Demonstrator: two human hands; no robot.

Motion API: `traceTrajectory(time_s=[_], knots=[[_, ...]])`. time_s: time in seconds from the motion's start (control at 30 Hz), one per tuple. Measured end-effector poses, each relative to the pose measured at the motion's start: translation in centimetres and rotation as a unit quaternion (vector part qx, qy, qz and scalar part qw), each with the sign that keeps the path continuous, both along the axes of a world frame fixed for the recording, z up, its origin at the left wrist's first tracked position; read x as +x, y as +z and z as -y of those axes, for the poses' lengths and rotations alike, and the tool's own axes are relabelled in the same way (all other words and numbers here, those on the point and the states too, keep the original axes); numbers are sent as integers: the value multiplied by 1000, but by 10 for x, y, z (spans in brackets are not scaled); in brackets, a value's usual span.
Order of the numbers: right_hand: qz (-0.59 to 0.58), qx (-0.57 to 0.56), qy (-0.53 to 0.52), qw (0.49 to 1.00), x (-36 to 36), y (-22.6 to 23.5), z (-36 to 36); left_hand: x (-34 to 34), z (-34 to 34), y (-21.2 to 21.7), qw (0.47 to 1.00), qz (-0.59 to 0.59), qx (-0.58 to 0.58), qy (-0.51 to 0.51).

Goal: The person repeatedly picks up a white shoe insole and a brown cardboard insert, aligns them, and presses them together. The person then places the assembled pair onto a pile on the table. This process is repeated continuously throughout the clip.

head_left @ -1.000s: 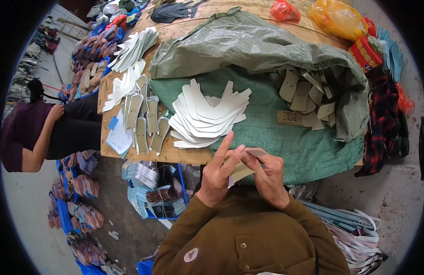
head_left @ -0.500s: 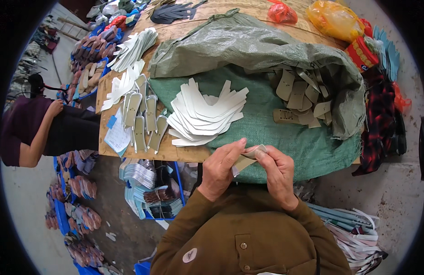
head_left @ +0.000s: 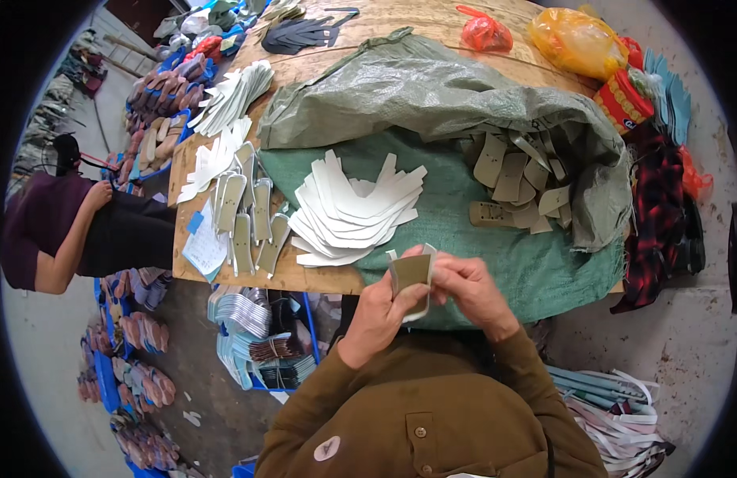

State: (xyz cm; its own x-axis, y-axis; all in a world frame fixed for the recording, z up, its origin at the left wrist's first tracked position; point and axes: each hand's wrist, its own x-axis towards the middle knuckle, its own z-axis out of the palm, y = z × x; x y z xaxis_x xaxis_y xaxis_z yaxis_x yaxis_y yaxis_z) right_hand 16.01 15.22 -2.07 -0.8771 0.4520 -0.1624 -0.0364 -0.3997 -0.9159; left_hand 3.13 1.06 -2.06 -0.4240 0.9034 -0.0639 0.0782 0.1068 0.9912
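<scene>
Between my hands, in front of my chest, is a tan shoe insole board (head_left: 411,272) with a white strip along its edge. My left hand (head_left: 375,317) is closed on its lower left part, thumb lying across the tan face. On its right side, the bent fingers of my right hand (head_left: 470,288) pinch the edge where the white strip runs. Just beyond lies a fanned stack of white curved strips (head_left: 348,211). Several white-edged tan boards (head_left: 242,239) lie to its left. At the right, a heap of loose tan boards (head_left: 512,177) sits inside the green woven sack (head_left: 456,239).
The wooden table (head_left: 320,279) carries more white pieces (head_left: 234,92), a written sheet (head_left: 204,248) and a red plastic bag (head_left: 486,33). Below its left edge stands a blue crate (head_left: 312,331) of stacked parts. Another person (head_left: 46,223) is at the far left. Bundled strips (head_left: 615,414) lie at lower right.
The tan board has turned upright, its face now showing. My left hand has shifted its hold to the lower left, and my right hand has moved to the board's right edge.
</scene>
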Motion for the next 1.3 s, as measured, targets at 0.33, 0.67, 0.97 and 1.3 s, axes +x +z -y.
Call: traceTrajectory(time_s=[0.33, 0.67, 0.97, 1.3], knots=[[40, -89, -48, 994, -14, 0, 4, 0, 3, 15, 983, 103, -88, -125], [-12, 246, -149, 958, -38, -13, 27, 0, -29, -1, 974, 85, 67, 198], [-2, -25, 32, 999, -18, 0, 6, 13, -43, 4, 911, 247, 114, 309], [-28, 58, -11, 998, -16, -28, 11, 5, -40, -5, 948, 232, 121, 179]])
